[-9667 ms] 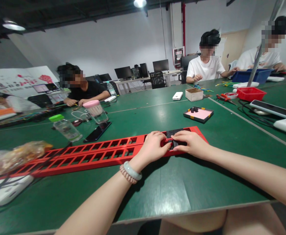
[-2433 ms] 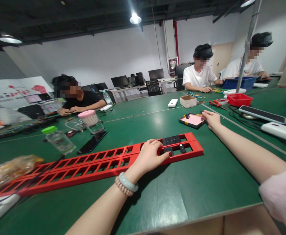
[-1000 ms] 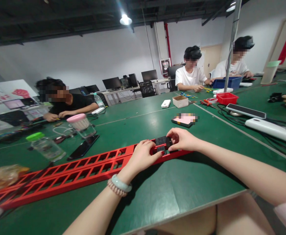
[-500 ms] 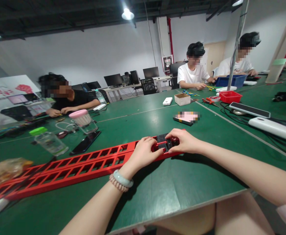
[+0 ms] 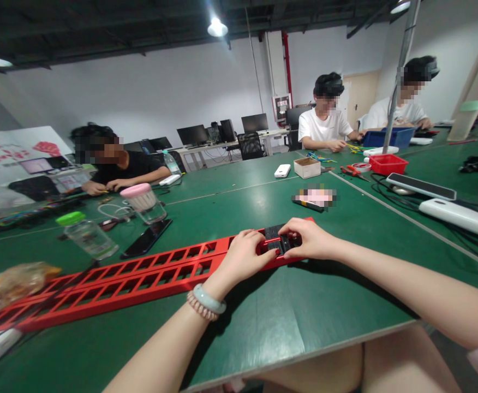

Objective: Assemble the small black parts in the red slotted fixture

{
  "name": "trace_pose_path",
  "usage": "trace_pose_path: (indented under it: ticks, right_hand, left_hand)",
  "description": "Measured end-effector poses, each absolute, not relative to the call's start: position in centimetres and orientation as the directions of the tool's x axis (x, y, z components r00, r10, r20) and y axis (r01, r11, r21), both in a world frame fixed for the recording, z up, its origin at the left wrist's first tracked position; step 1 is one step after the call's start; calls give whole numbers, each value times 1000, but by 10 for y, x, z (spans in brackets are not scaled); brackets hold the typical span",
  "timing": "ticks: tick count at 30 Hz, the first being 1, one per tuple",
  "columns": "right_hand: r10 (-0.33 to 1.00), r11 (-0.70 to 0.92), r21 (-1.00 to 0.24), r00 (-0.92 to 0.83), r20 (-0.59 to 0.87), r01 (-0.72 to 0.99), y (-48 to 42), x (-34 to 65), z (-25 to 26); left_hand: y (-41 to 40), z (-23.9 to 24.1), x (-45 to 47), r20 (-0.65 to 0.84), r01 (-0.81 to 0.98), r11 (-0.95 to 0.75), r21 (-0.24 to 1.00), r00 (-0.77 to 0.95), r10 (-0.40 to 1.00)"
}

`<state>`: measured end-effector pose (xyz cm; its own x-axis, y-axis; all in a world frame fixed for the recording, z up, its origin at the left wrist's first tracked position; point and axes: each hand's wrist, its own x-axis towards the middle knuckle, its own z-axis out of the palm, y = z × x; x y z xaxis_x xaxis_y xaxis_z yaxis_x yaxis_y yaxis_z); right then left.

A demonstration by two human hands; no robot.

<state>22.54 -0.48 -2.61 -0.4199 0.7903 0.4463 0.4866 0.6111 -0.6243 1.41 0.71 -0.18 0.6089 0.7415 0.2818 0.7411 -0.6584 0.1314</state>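
Observation:
A long red frame (image 5: 221, 246) with two rows of slots lies across the green table. Small black blocks (image 5: 273, 233) sit in its right end. From the left, my left hand (image 5: 244, 252) curves round these blocks, its thumb at their near edge and its fingers on the far side. My right hand (image 5: 311, 239) holds them from the right, thumb and fingers bent in a pinch. What lies right under the fingertips is partly hidden. A pale bangle (image 5: 209, 299) and a beaded bracelet are on my left wrist.
Beyond the frame lie a dark phone (image 5: 147, 238), a green-capped bottle (image 5: 89, 237) and a pink-lidded jar (image 5: 144, 204). A plastic bag (image 5: 13, 286) rests over its left end. Right: a red bin (image 5: 388, 164), a white power strip (image 5: 460, 215) with cables. Several people work across the table.
The view has shifted slightly, so everything appears a little further right and lower. Both hands keep their hold at the black blocks.

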Motion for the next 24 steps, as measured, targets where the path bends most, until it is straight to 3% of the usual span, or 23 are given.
trace_pose_path:
  ticks: [24]
  right_hand:
    - [779, 627, -587, -430, 456, 513, -7, 223, -24]
  left_hand:
    - [6, -2, 15, 286, 741, -655, 150, 602, 746]
